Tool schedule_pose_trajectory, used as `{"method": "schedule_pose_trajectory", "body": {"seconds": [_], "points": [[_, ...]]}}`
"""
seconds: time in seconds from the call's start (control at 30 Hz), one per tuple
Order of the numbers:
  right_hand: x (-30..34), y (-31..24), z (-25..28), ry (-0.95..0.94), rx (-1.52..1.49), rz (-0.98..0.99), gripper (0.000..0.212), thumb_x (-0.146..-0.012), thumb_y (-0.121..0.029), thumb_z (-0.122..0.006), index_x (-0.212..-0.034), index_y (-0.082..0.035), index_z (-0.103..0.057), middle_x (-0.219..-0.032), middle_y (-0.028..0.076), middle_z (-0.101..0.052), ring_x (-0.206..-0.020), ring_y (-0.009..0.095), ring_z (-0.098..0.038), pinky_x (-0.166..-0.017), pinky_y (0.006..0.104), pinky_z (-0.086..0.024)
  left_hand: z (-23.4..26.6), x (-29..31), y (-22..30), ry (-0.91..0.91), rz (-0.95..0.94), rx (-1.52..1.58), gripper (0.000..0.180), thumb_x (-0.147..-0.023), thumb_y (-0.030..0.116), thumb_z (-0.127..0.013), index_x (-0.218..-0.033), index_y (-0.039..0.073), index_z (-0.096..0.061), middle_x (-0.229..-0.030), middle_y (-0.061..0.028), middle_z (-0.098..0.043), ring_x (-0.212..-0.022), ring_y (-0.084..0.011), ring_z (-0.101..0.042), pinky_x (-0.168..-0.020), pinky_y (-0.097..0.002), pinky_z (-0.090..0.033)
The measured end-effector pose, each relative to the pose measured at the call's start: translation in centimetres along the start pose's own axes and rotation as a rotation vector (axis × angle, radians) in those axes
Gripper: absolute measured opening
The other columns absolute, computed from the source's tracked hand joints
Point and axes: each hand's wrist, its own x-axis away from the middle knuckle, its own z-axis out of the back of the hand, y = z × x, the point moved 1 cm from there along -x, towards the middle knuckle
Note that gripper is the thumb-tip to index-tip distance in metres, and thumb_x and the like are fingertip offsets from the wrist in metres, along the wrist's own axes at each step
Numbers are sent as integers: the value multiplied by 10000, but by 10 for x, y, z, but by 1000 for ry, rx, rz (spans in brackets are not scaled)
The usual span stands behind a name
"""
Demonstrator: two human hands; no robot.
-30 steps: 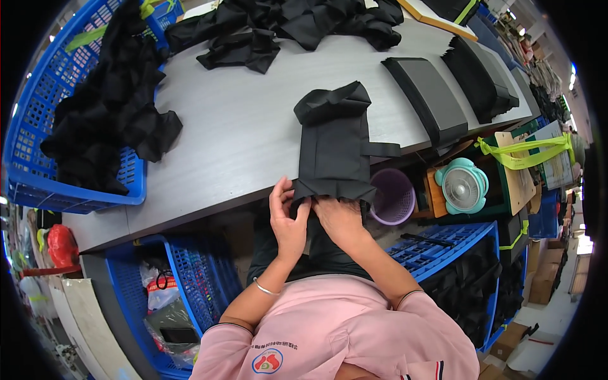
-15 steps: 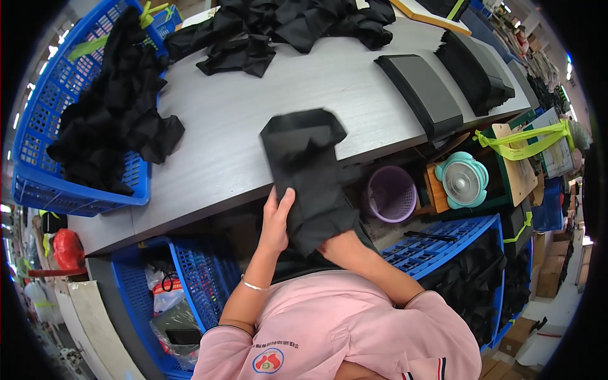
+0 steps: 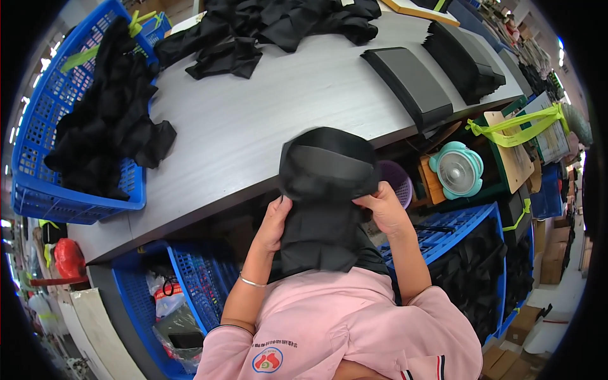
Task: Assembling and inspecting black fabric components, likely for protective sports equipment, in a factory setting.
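In front of my body, past the table's near edge, a black fabric piece (image 3: 323, 221) is stretched between both hands. Its upper end bulges out wide and rounded, with a greyer panel showing, and is smeared by motion; the lower end hangs close to my pink shirt. My left hand (image 3: 275, 221) pinches its left edge, thumb on top. On the opposite edge, my right hand (image 3: 385, 210) grips it between thumb and fingers. Folded black pieces with grey faces lie in two neat stacks, a nearer stack (image 3: 411, 85) and a farther stack (image 3: 465, 60), at the table's right.
Loose black cloth (image 3: 294, 22) is heaped at the back of the grey table (image 3: 253, 111). More hangs over a blue crate (image 3: 82, 206) on the left. Below are a crate with plastic bags (image 3: 120, 288), a purple basket (image 3: 396, 180), a turquoise fan (image 3: 457, 170) and another blue crate (image 3: 453, 231).
My right hand has come up from the piece's lower end to its right edge. The fabric has widened at its upper end, and that end has shifted right and nearer.
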Motion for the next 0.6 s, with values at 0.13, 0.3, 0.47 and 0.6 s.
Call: {"method": "schedule_pose_trajectory", "body": {"seconds": [0.13, 0.3, 0.47, 0.6], "points": [[12, -2, -41, 96, -392, -9, 222, -840, -5, -738, -1060, 2, -711, -957, 23, -729, -824, 86, -645, -795, 272, -527, 23, -13, -20, 10, -91, -124, 318, -979, 269, -656, -1165, 11, -660, -1087, -28, -710, -935, -108, -658, -835, -266, -537], [-8, 18, -13, 199, 118, 280, 106, -858, -1, -710, -962, 11, -689, -906, -3, -722, -742, 128, -633, -719, 289, -518, -16, 0, -17, 124, -78, -285, 210, -930, 163, -711, -1060, -1, -710, -972, -43, -730, -843, -103, -669, -769, -262, -555], [12, 3, -16, 285, 495, 209, 116, -925, -105, -642, -938, 10, -648, -874, 14, -684, -749, 126, -611, -699, 281, -475, 0, -5, -17, 61, -64, -88, 187, -932, 68, -666, -1091, -26, -690, -1011, -85, -729, -875, -154, -691, -813, -305, -572], [20, -8, 13, 228, -212, 167, 259, -991, -191, -590, -1131, 14, -664, -1092, 93, -687, -958, 160, -663, -882, 283, -534, 21, -14, -15, 216, -105, 29, 241, -961, 133, -666, -1160, -3, -659, -1115, -92, -705, -971, -178, -686, -877, -328, -566]]}}
